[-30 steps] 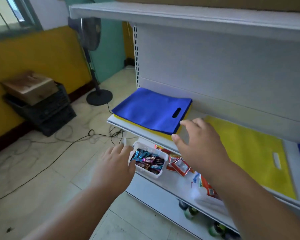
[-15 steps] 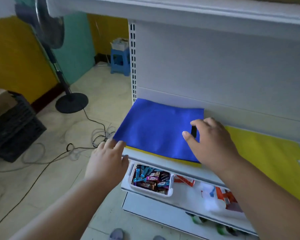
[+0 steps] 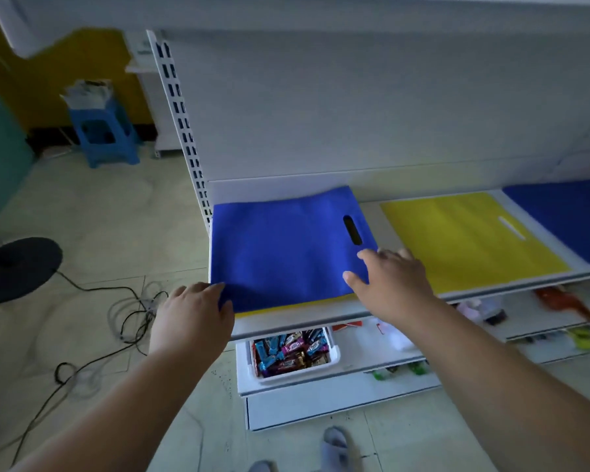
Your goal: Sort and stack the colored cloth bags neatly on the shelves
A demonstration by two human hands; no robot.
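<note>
A blue cloth bag [image 3: 286, 253] with a cut-out handle lies flat at the left end of the white shelf [image 3: 321, 321]. It sits on a yellow bag whose front edge [image 3: 286, 306] peeks out beneath it. My left hand [image 3: 195, 318] touches the blue bag's front left corner. My right hand [image 3: 392, 281] rests with spread fingers on its front right corner. A second yellow bag [image 3: 467, 240] lies in the middle of the shelf, and another blue bag [image 3: 566, 219] lies at the right.
On the lower shelf stands a white basket [image 3: 334, 356] of wrapped sweets beside loose packets. A fan base [image 3: 14, 267] and tangled cables [image 3: 130, 311] are on the floor to the left. A blue stool [image 3: 103, 134] stands further back. My feet [image 3: 334, 444] are close to the shelf's base.
My view has swung right and closer to the shelf. My left hand rose to the blue bag's front left corner. My right hand slid from the handle hole to the front right corner.
</note>
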